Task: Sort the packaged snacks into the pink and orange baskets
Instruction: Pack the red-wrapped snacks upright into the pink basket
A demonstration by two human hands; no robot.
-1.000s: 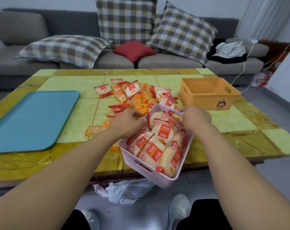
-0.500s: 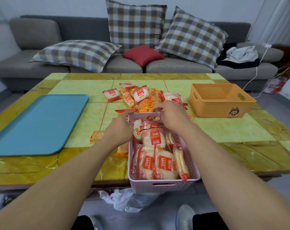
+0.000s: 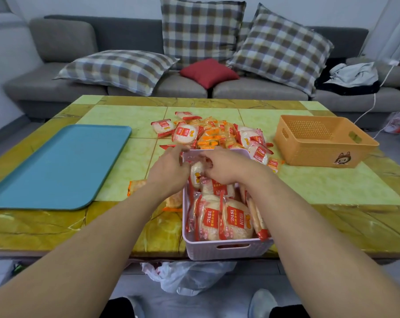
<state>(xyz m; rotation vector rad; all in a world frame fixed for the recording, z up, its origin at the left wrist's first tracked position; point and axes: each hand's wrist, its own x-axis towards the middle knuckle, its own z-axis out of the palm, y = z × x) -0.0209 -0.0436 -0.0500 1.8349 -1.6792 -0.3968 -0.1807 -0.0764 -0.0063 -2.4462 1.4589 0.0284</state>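
Both hands over the far end of the pale pink rectangular plastic basket (image 3: 226, 250) at the near table edge. Left hand (image 3: 169, 172) against the far-left rim, fingers curled at the wall; whether gripping the rim, cannot tell. Right hand (image 3: 226, 167) inside the far end, fingers curled down onto a round white rice-cracker packet with a red label (image 3: 213, 188); actual pinch hidden, cannot tell. Nearer than the hands, the basket packed with more red-labelled packets (image 3: 231, 220) standing on edge. Just beyond the hands, a loose heap of red and orange snack packets (image 3: 217, 136) on the green-and-yellow tiled tabletop (image 3: 332, 191). Right of the hands and apart, an orange perforated plastic basket (image 3: 320, 152). Left, well apart, a flat blue plastic tray (image 3: 56, 166).
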